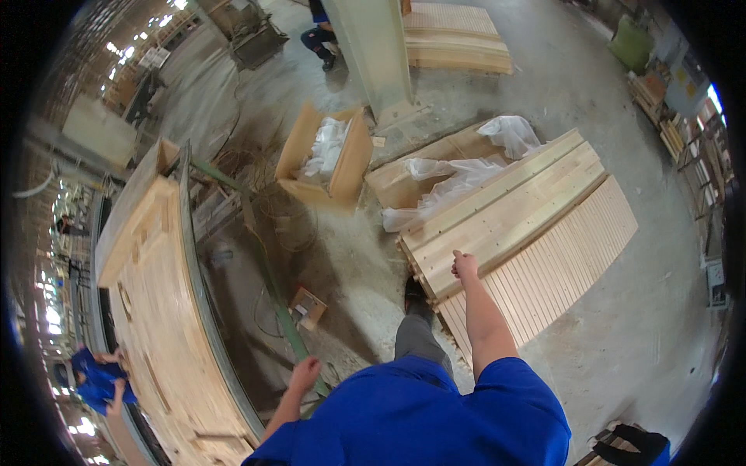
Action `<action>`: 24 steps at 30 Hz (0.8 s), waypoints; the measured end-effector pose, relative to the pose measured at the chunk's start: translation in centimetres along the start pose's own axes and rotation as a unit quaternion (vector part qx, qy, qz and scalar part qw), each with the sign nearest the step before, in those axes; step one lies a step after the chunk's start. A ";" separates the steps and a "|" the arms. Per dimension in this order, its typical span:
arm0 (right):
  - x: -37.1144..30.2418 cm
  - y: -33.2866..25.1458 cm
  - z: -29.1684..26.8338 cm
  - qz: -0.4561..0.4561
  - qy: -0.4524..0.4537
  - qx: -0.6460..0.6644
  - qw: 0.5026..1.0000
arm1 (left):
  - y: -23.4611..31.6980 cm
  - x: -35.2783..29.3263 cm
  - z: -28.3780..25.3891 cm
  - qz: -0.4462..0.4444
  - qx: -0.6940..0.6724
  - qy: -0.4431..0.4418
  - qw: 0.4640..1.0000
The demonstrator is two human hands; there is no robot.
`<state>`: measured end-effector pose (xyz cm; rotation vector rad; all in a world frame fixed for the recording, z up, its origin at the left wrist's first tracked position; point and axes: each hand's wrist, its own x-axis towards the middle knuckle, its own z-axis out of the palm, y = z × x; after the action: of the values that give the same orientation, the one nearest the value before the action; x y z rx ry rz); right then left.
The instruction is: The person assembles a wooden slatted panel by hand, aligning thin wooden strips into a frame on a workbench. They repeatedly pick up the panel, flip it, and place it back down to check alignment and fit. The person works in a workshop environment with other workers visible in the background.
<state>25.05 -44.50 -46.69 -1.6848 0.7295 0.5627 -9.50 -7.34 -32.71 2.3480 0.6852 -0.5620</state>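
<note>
- Far left, well beyond my left hand, I record a pale wooden panel (175,318) lying on a bench, with a co-worker (102,380) in blue at its outer edge.
- My left hand (305,375) hangs low, fingers partly curled, near a green rail (273,303). I see nothing held, but cannot tell what the curl hides.
- Ahead of and between the hands stands an open cardboard box (315,196) containing white wrapping.
- Ahead of my right hand, crumpled translucent sheeting (458,186) lies along the far edge of the stack; I judge it soft, light and slippery.
- My right hand (465,266) is mostly closed, one finger seemingly forward, over the near part of the boards. I cannot confirm contact or a small item inside it.
- Directly under and ahead of that hand lie the wide boards (505,213), dotted with small dark holes. I assess them as stiff, moderately heavy singly, likely to tip if lifted from one end; best held by both long edges near mid-length.
- To its right, the slatted layer (563,260) shows narrow parallel strips. I rate single strips light and easily scuffed; hold several together from beneath.
</note>
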 end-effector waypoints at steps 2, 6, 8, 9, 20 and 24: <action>4.6 -2.5 1.6 -0.006 0.017 -0.030 0.999 | 1.4 0.1 -0.2 -0.079 -0.010 -0.053 0.995; 15.0 -6.2 2.9 -0.039 0.088 -0.115 0.989 | 4.0 2.0 -2.2 -0.181 -0.057 -0.082 0.978; 20.3 -7.6 2.7 -0.080 0.172 -0.187 0.964 | 5.3 5.0 -3.7 -0.211 -0.108 -0.068 0.969; 22.5 -8.3 1.9 -0.050 0.200 -0.182 0.961 | 6.0 6.9 -4.3 -0.228 -0.129 -0.067 0.963; 37.1 -16.7 -4.9 0.143 0.239 -0.237 0.931 | 11.6 21.2 -0.7 -0.254 -0.207 -0.157 0.932; 38.5 -16.6 -5.7 0.179 0.178 -0.279 0.927 | 13.0 24.3 0.1 -0.242 -0.190 -0.170 0.936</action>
<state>63.64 -54.25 -61.22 -2.2329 1.2430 0.7811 17.05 -8.14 -40.12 1.6666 1.1012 -0.9290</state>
